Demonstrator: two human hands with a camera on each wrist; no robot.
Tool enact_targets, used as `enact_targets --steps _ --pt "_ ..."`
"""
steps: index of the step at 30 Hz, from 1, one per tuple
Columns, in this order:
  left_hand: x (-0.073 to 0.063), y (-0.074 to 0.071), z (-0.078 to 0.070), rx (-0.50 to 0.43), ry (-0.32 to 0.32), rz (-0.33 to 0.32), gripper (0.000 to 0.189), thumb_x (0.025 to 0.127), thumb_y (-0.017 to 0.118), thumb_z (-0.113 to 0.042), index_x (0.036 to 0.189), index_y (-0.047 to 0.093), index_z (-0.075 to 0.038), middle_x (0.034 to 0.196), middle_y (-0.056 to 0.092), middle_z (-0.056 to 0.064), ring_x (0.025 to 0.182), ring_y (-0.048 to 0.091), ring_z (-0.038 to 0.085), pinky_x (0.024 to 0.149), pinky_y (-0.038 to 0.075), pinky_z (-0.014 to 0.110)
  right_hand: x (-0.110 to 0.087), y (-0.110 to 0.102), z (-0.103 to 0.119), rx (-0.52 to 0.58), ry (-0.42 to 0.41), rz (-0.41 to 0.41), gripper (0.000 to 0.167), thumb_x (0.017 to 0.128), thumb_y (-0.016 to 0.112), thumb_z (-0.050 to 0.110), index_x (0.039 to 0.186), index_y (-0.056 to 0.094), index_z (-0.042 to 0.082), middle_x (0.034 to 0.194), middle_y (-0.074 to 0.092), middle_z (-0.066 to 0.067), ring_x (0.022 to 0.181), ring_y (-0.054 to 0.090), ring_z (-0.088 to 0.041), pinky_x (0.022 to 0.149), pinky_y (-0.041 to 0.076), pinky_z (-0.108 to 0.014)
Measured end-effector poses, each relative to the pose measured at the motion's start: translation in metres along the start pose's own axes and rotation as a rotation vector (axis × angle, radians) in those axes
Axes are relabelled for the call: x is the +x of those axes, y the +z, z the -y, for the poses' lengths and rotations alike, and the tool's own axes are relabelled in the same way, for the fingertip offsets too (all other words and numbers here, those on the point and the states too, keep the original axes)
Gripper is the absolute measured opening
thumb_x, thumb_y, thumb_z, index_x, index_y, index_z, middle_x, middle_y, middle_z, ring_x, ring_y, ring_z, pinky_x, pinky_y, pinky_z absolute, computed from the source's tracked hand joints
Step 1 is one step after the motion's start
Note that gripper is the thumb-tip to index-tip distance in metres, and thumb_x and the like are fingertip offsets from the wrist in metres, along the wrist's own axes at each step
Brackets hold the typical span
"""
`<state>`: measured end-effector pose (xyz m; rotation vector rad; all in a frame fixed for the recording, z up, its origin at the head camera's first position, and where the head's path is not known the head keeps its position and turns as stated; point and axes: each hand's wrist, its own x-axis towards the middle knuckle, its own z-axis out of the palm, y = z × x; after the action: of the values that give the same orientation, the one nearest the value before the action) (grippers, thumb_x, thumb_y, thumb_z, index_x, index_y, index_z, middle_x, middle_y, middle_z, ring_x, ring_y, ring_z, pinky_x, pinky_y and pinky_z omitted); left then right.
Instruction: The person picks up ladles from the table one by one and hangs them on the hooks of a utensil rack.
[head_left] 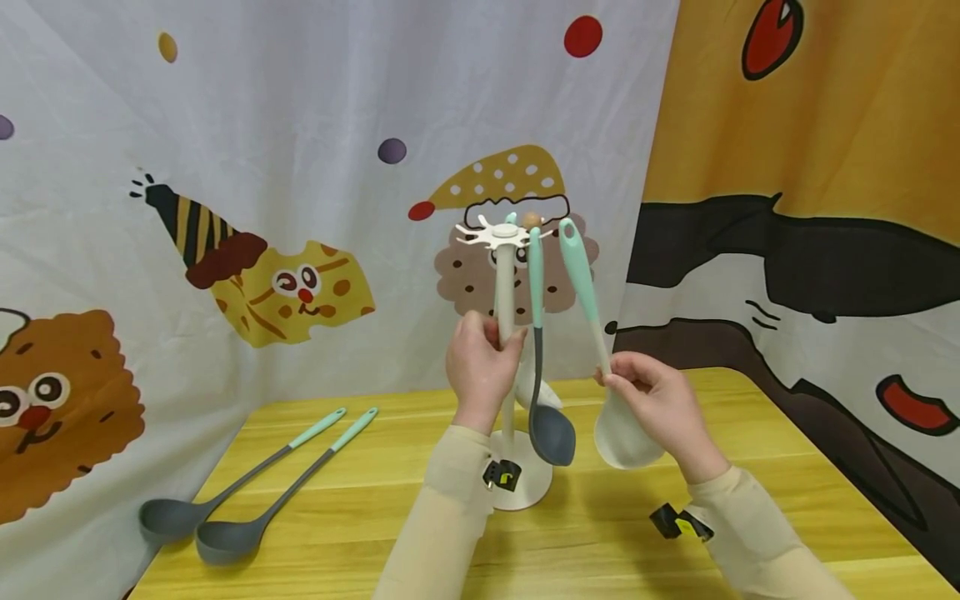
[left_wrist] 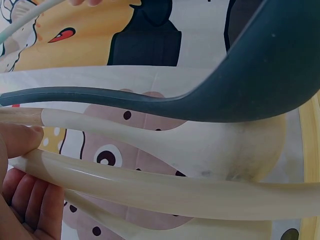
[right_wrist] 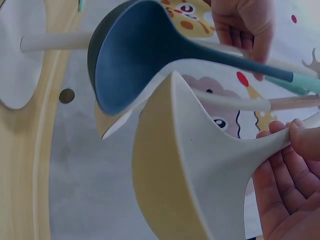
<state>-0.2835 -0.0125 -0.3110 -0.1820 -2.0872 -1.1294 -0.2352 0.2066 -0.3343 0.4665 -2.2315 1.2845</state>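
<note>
My left hand (head_left: 482, 367) grips the upright pole (head_left: 506, 283) of a white utensil stand, thumb on one side and fingers curled on the other. Pinched at the neck by my right hand (head_left: 663, 408) is a white ladle (head_left: 622, 433) with a mint handle, bowl down. Its handle top leans toward the stand's hooked top (head_left: 504, 233), a short way to its right. A grey ladle (head_left: 552, 435) with a mint handle hangs from the stand between my hands. Behind it hangs a white utensil (left_wrist: 210, 150) with a beige handle, partly hidden.
Two more grey ladles, one farther left (head_left: 171, 518) and one nearer (head_left: 232, 542), lie on the wooden table (head_left: 352, 500) with their mint handles pointing away. The stand's round base (head_left: 528, 492) rests on the table. A printed curtain (head_left: 315, 108) hangs close behind.
</note>
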Motion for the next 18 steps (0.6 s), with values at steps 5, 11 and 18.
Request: enact_targets --steps 5,11,18 --pt "-0.001 0.001 0.001 0.002 0.005 -0.004 0.033 0.083 0.082 -0.025 0.083 0.053 -0.01 0.076 0.054 0.003 0.065 0.055 0.019 0.055 0.043 0.032 -0.001 0.004 0.006 0.013 -0.015 0.022 0.011 0.091 0.07 0.004 0.102 0.073 0.005 0.093 0.074 -0.006 0.079 0.065 -0.009 0.071 0.05 -0.016" --pt "-0.001 0.001 0.001 0.005 0.013 -0.008 0.033 0.083 0.082 -0.025 0.083 0.053 -0.01 0.076 0.054 0.003 0.064 0.055 0.019 0.055 0.043 0.032 -0.003 0.009 0.01 0.003 -0.017 0.045 0.01 0.091 0.071 0.005 0.1 0.073 0.005 0.091 0.074 -0.003 0.079 0.066 -0.011 0.07 0.051 -0.02" --pt "0.0 0.001 0.001 0.008 0.011 -0.003 0.033 0.083 0.082 -0.025 0.083 0.053 -0.01 0.076 0.053 0.003 0.064 0.054 0.019 0.054 0.043 0.032 -0.004 0.014 0.012 0.01 -0.034 0.068 0.009 0.09 0.071 0.003 0.099 0.073 0.005 0.09 0.074 -0.002 0.08 0.067 -0.009 0.069 0.052 -0.02"
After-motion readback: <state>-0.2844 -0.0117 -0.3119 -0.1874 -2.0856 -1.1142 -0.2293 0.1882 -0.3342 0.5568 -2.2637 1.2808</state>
